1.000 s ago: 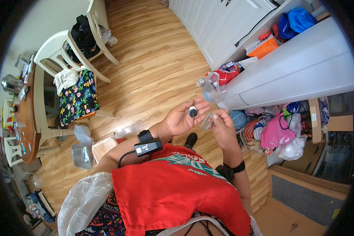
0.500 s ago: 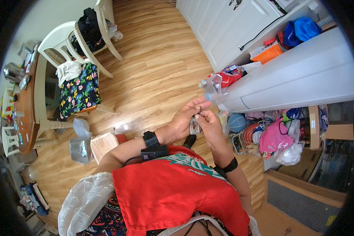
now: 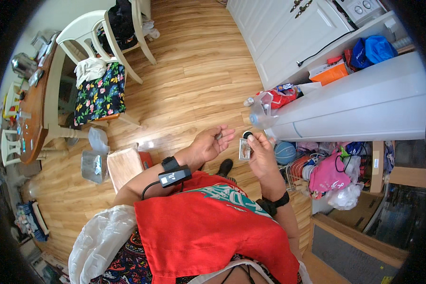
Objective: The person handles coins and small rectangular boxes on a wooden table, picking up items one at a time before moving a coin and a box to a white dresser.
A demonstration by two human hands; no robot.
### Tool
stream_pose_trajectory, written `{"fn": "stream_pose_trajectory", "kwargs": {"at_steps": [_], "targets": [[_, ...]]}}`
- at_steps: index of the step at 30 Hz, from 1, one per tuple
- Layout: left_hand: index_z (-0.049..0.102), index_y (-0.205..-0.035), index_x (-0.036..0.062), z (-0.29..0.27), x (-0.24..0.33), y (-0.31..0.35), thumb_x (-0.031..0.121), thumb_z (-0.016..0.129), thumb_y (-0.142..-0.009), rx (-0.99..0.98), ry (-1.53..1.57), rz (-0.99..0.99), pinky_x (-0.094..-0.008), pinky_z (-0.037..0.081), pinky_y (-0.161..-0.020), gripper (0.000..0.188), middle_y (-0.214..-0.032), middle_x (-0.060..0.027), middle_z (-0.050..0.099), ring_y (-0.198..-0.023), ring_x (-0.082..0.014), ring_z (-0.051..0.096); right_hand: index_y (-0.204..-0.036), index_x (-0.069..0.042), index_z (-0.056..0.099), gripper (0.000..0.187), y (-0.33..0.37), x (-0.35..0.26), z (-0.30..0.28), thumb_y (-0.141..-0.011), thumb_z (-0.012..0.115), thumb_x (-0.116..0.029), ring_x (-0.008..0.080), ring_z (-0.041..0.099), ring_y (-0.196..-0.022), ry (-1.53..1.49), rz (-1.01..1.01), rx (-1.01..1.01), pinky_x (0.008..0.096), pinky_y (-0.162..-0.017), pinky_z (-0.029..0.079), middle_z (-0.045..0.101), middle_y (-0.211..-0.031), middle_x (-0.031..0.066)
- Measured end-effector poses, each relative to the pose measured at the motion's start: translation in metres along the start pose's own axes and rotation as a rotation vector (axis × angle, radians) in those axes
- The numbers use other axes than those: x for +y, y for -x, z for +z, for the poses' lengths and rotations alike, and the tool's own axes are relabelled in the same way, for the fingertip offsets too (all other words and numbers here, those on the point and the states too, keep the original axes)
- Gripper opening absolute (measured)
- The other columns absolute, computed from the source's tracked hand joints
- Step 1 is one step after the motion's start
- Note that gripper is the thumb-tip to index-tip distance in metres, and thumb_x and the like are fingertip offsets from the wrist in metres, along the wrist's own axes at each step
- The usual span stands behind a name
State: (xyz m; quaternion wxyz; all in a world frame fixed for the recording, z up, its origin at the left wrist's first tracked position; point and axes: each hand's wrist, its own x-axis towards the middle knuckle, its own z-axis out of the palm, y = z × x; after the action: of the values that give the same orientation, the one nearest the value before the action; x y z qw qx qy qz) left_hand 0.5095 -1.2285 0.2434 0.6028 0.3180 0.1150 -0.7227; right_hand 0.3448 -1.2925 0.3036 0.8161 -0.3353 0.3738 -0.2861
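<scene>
My right hand (image 3: 261, 156) holds a small clear jar (image 3: 244, 149) upright in its fingers, and a round black lid (image 3: 247, 135) sits between thumb and fingertips just above the jar. My left hand (image 3: 210, 143) is palm up, fingers apart, a little to the left of the jar. A small dark bit (image 3: 218, 136) rests on its fingertips. A black band with a small device (image 3: 174, 176) wraps my left wrist, and a dark band circles my right wrist.
A white counter (image 3: 364, 104) stands to the right, with a clear plastic bottle (image 3: 260, 113) and bags at its end. Cluttered shelves with a pink bag (image 3: 327, 174) lie below. White chairs (image 3: 99, 33) and a wooden table (image 3: 33, 113) stand at left on the wood floor.
The hands were together at the jar half a second ago. They have parted: the black lid that lay in my left palm is now in my right hand, and my left palm is opened.
</scene>
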Motion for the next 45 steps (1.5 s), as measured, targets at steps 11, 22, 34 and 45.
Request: {"fn": "stream_pose_trajectory", "kwargs": {"at_steps": [11, 22, 34, 45], "targets": [[0.059, -0.098, 0.0087, -0.001, -0.04, 0.015, 0.022, 0.049, -0.09, 0.17, -0.148, 0.075, -0.0265, 0.041, -0.066, 0.018, -0.085, 0.0003, 0.059, -0.077, -0.013, 0.055, -0.089, -0.008, 0.052, 0.009, -0.006, -0.012, -0.032, -0.085, 0.06, -0.011, 0.0073, 0.054, -0.069, 0.072, 0.13, -0.106, 0.0229, -0.058, 0.047, 0.057, -0.08, -0.0003], [0.058, -0.093, 0.0122, 0.02, -0.096, 0.069, 0.019, 0.061, -0.085, 0.183, -0.254, 0.389, -0.0194, 0.038, -0.052, 0.011, -0.077, 0.0032, 0.057, -0.063, -0.0062, 0.052, -0.094, -0.004, 0.054, 0.016, -0.004, -0.003, -0.036, -0.085, 0.061, -0.015, 0.005, 0.051, -0.062, 0.464, 0.271, -0.481, 0.0191, -0.053, 0.041, 0.057, -0.076, -0.0002], [0.055, -0.089, 0.0093, -0.009, -0.137, 0.119, 0.019, 0.056, -0.088, 0.352, -0.013, 0.538, -0.0195, 0.037, -0.047, 0.01, -0.076, 0.0008, 0.055, -0.06, -0.0063, 0.049, -0.1, -0.004, 0.052, 0.02, -0.002, 0.037, -0.017, -0.087, 0.059, -0.017, 0.0103, 0.056, -0.073, 0.523, 0.342, -0.629, 0.027, -0.063, 0.049, 0.057, -0.087, 0.0031], [0.057, -0.09, 0.011, -0.072, -0.201, 0.21, 0.02, 0.056, -0.087, 0.414, 0.1, 0.776, -0.0175, 0.035, -0.045, 0.01, -0.074, 0.0026, 0.055, -0.059, -0.0053, 0.05, -0.095, -0.004, 0.054, 0.013, 0.077, 0.11, 0.039, -0.088, 0.055, -0.014, 0.0095, 0.052, -0.058, 0.747, 0.456, -0.771, 0.0234, -0.051, 0.044, 0.056, -0.073, 0.0021]]}}
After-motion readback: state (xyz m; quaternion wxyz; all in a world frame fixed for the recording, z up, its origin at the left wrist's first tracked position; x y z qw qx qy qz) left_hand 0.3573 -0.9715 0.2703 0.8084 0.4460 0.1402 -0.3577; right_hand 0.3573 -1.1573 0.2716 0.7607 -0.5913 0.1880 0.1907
